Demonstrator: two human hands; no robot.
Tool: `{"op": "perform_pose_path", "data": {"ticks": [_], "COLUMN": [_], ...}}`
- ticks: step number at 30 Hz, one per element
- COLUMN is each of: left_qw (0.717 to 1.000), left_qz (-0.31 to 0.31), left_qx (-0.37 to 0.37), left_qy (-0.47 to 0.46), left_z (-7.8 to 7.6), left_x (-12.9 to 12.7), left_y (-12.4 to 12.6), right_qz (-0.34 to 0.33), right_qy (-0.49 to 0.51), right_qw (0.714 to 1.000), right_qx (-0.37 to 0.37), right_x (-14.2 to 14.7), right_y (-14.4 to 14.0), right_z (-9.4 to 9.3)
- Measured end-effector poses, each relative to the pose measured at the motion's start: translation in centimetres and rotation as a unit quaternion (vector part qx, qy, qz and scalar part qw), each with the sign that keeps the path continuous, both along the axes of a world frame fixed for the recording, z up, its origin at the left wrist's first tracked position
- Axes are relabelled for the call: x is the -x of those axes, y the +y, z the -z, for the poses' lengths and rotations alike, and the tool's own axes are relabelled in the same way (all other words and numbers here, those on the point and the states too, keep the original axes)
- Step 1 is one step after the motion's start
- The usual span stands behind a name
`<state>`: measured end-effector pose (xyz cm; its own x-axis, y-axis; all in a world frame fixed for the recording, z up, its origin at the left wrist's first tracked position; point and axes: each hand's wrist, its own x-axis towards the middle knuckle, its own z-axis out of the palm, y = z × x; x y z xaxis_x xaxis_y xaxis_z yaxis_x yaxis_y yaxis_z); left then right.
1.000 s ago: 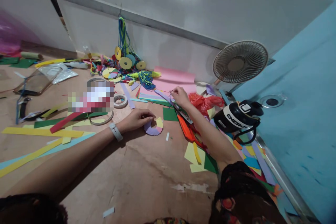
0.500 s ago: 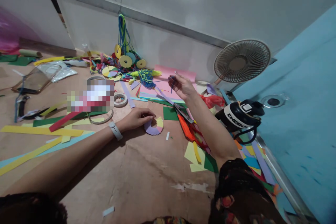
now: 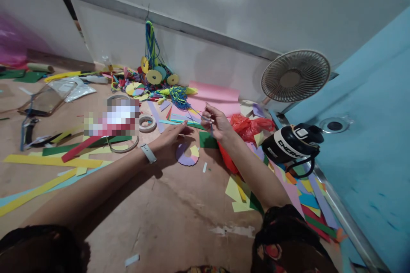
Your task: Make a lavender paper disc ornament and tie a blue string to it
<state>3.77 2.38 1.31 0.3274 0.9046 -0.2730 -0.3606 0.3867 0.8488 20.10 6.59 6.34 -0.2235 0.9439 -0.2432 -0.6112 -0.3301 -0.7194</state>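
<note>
The floor is bare brown board beneath both forearms. A white wall panel rises beyond the hands. A round desk fan stands beyond and to the right of the right hand, against the wall. A black-and-white bottle lies on its side just right of the right forearm. A pink paper sheet lies flat just beyond the right hand. Long yellow paper strips lie well to the left of the left wrist. A clear plastic case rests farther left, well apart from both hands. A red plastic bag sits just right of the right hand. A tangle of blue and yellow cords lies beyond both hands, near the wall. A tape roll lies just left of the left hand's fingertips.

The left hand is open, fingers extended and flat, hovering just above the paper ring. The paper ring lies flat on the floor, directly below and between the two hands. The right hand is raised off the floor, fingers pinched closed on a thin blue cord. The two hands are near each other but not touching.
</note>
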Motion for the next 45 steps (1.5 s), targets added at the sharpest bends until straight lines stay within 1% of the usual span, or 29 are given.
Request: {"op": "perform_pose_path", "data": {"ticks": [2, 4, 6, 8, 11, 14, 17, 18, 19, 20, 21, 22, 23, 24, 26, 29, 30, 31, 32, 34, 35, 37, 38, 40, 41, 42, 43, 44, 45], "left_qw": [1.0, 0.999, 0.998, 0.996, 0.991, 0.979, 0.958, 0.945, 0.906, 0.863, 0.826, 0.8, 0.779, 0.76, 0.726, 0.693, 0.685, 0.668, 0.659, 0.659, 0.665, 0.686, 0.703, 0.759, 0.8, 0.84, 0.877, 0.908, 0.922], "left_qz": [0.002, 0.006, 0.023, 0.007, 0.0, -0.021, -0.057, -0.068, -0.068, -0.053, -0.035, -0.013, 0.016, 0.047, 0.118, 0.241, 0.281, 0.33, 0.371, 0.421, 0.44, 0.474, 0.474, 0.436, 0.382, 0.325, 0.277, 0.242, 0.242], "left_qx": [0.002, 0.0, -0.053, -0.086, -0.129, -0.188, -0.253, -0.283, -0.36, -0.428, -0.479, -0.513, -0.538, -0.559, -0.591, -0.598, -0.6, -0.607, -0.608, -0.597, -0.586, -0.547, -0.529, -0.48, -0.456, -0.423, -0.378, -0.327, -0.285], "left_qy": [0.03, 0.033, 0.02, 0.018, 0.035, 0.075, 0.124, 0.147, 0.213, 0.263, 0.294, 0.311, 0.32, 0.327, 0.33, 0.322, 0.304, 0.275, 0.242, 0.176, 0.142, 0.07, 0.043, 0.055, 0.08, 0.1, 0.104, 0.097, 0.1], "left_z": [0.4, 0.8, 1.1, 1.1, 0.8, 0.0, -1.0, -1.3, -1.5, -1.6, -1.7, -1.8, -1.9, -2.0, -2.4, -3.4, -3.8, -4.3, -4.7, -5.7, -6.1, -7.1, -7.5, -8.3, -8.6, -8.8, -8.9, -9.0, -9.0], "left_x": [-0.5, -1.1, -1.6, -1.9, -1.7, -1.0, -0.3, -0.1, 0.0, 0.1, 0.1, 0.1, 0.1, 0.1, 0.0, -0.1, -0.2, -0.2, -0.3, -0.3, -0.4, -0.3, -0.2, 0.2, 0.5, 0.8, 1.1, 1.4, 1.7], "left_y": [1.4, 2.8, 3.9, 4.8, 5.5, 5.5, 4.7, 4.3, 3.8, 3.2, 2.5, 1.8, 1.0, 0.2, -1.5, -4.0, -4.9, -5.8, -6.7, -8.2, -8.7, -9.2, -9.0, -7.9, -7.1, -6.2, -5.3, -4.4, -3.7], "right_qz": [-0.032, -0.062, -0.089, -0.117, -0.147, -0.132, -0.058, -0.027, -0.001, 0.002, -0.007, -0.028, -0.055, -0.081, -0.11, -0.091, -0.079, -0.068, -0.059, -0.046, -0.041, -0.034, -0.033, -0.043, -0.05, -0.062, -0.057, -0.049, -0.034], "right_qy": [-0.003, -0.017, -0.041, -0.068, -0.096, -0.114, -0.157, -0.166, -0.164, -0.158, -0.154, -0.146, -0.136, -0.125, -0.109, -0.114, -0.117, -0.12, -0.124, -0.137, -0.144, -0.159, -0.163, -0.204, -0.227, -0.307, -0.327, -0.332, -0.333], "right_qw": [0.999, 0.998, 0.994, 0.989, 0.981, 0.982, 0.985, 0.986, 0.986, 0.987, 0.987, 0.988, 0.988, 0.987, 0.987, 0.988, 0.989, 0.989, 0.989, 0.987, 0.986, 0.984, 0.984, 0.976, 0.971, 0.95, 0.943, 0.942, 0.941], "right_qx": [-0.01, -0.028, -0.046, -0.062, -0.077, -0.078, -0.043, -0.02, 0.002, 0.02, 0.033, 0.043, 0.051, 0.055, 0.054, 0.05, 0.052, 0.054, 0.057, 0.066, 0.068, 0.067, 0.069, 0.059, 0.056, 0.017, -0.005, -0.022, -0.052], "right_x": [0.3, 0.6, 0.8, 0.9, 1.0, 1.0, 0.7, 0.7, 0.6, 0.6, 0.7, 0.9, 1.2, 1.5, 2.2, 3.0, 3.1, 3.2, 3.2, 3.0, 2.9, 2.6, 2.4, 1.9, 1.7, 1.3, 1.0, 0.7, 0.5], "right_y": [-0.5, -1.0, -1.5, -2.0, -2.6, -2.4, -1.3, -0.7, -0.2, 0.3, 0.7, 1.0, 1.3, 1.5, 1.8, 2.6, 3.0, 3.5, 4.0, 5.1, 5.5, 5.9, 5.9, 5.2, 4.5, 3.7, 2.8, 1.7, 0.6], "right_z": [0.5, 1.1, 1.7, 2.2, 2.8, 3.5, 4.3, 4.5, 4.7, 4.8, 4.9, 4.9, 4.9, 4.9, 4.8, 4.9, 4.9, 5.0, 5.1, 5.2, 5.3, 5.2, 5.1, 4.5, 4.0, 3.4, 2.7, 2.0, 1.3]}}
